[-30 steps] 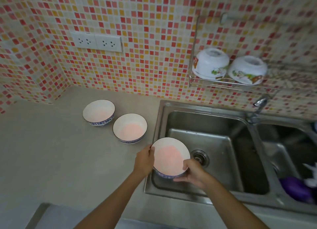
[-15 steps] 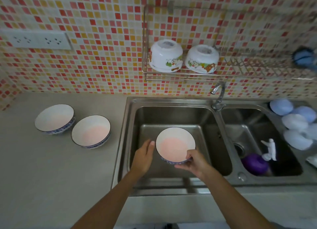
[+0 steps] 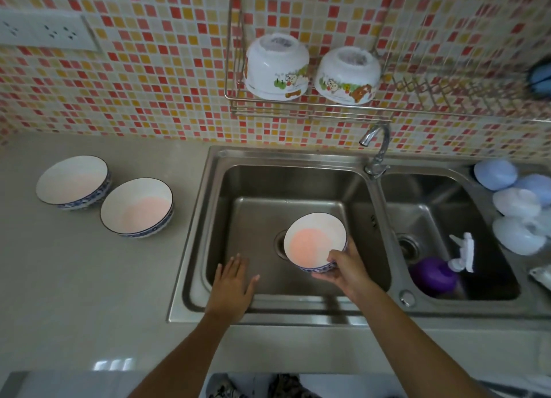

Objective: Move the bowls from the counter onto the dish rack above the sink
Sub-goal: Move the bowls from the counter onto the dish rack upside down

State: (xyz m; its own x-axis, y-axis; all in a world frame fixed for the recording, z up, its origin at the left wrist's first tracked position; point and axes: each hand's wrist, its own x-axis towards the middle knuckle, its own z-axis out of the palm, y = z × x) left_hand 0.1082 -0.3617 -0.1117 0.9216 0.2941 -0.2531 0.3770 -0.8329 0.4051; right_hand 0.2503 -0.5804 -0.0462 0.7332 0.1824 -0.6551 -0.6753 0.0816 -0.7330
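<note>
My right hand [image 3: 346, 271] grips a white bowl with a blue patterned rim [image 3: 313, 239] by its near edge, upright, over the left sink basin [image 3: 262, 195]. Apart from the bowl, my left hand [image 3: 234, 284] hovers with fingers spread over the basin's front left corner. Two more blue-rimmed bowls [image 3: 73, 181] [image 3: 137, 207] stand side by side on the counter left of the sink. The wire dish rack [image 3: 310, 111] hangs on the tiled wall above the sink and carries two upturned white bowls with cartoon prints [image 3: 275, 67] [image 3: 347, 76].
A chrome tap [image 3: 377, 144] rises between the two basins below the rack. The right basin holds a purple spray bottle [image 3: 435, 275]. Several pale blue and white bowls [image 3: 515, 204] sit at the far right. Wall sockets [image 3: 44, 32] are at the upper left.
My left hand has let go of the bowl and drawn back to the left. My right hand alone now holds it, shifted to the right over the basin.
</note>
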